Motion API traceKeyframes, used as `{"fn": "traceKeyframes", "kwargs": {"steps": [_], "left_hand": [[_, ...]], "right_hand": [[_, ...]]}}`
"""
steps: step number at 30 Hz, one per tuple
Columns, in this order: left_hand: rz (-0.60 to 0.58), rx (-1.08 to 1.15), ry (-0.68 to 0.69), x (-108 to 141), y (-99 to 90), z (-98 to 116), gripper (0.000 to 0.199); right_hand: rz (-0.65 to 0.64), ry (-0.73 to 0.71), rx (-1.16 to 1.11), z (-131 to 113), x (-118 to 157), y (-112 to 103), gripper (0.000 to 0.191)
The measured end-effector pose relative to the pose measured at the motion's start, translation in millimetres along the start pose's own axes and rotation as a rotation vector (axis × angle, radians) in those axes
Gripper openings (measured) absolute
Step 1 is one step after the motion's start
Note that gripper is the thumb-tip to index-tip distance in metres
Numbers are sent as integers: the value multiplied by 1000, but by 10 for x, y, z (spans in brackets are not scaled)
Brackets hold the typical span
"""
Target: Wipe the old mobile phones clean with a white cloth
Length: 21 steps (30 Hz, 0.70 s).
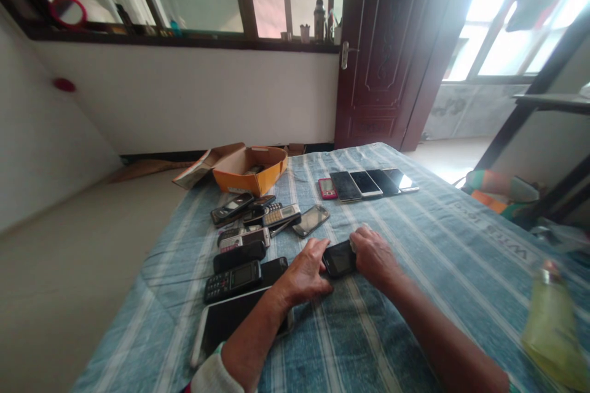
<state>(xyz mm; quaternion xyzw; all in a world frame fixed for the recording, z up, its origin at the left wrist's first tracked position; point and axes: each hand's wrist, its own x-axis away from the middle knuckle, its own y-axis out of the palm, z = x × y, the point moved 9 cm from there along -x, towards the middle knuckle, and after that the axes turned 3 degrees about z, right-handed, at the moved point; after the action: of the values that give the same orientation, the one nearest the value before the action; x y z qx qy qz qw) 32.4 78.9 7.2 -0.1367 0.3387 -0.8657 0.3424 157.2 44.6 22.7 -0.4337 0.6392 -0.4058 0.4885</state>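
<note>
A small black mobile phone (340, 258) is between my two hands, its dark screen facing up, just above or on the bed cover. My left hand (306, 270) grips its left end between thumb and fingers. At the other end, my right hand (374, 256) is closed with a bit of white tissue (354, 244) showing at its fingertips, pressed against the phone. Just beyond lies a silver-edged touchscreen phone (312, 220). Left of my hands are several old phones, among them a black keypad phone (233, 280) and a white tablet (230, 322), partly covered by my left forearm.
An open orange cardboard box (251, 179) stands at the far left of the striped blue cover (415, 264), with something dark inside. Toward the far right, a small red phone (327, 188) lies beside a row of several smartphones (365, 183). A yellowish bottle (553, 325) is at the right edge.
</note>
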Motion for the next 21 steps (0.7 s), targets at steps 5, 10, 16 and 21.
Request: {"fn": "traceKeyframes", "kwargs": {"steps": [5,10,16,21], "left_hand": [[31,-45,28,-12,-38,47,73],[60,-45,48,-27,-69,74,70],[71,-47,52,-27,-72,92,65],[52,-73,-6,-17,-37,48,71]], "right_hand": [[2,-180,-107,-399,45,50,20],[-16,-241,-147,-569,6,78,19],[-34,-221,-131,-550,-43,62,16],[-40,-174,-61,-376,-43,15,16]]}}
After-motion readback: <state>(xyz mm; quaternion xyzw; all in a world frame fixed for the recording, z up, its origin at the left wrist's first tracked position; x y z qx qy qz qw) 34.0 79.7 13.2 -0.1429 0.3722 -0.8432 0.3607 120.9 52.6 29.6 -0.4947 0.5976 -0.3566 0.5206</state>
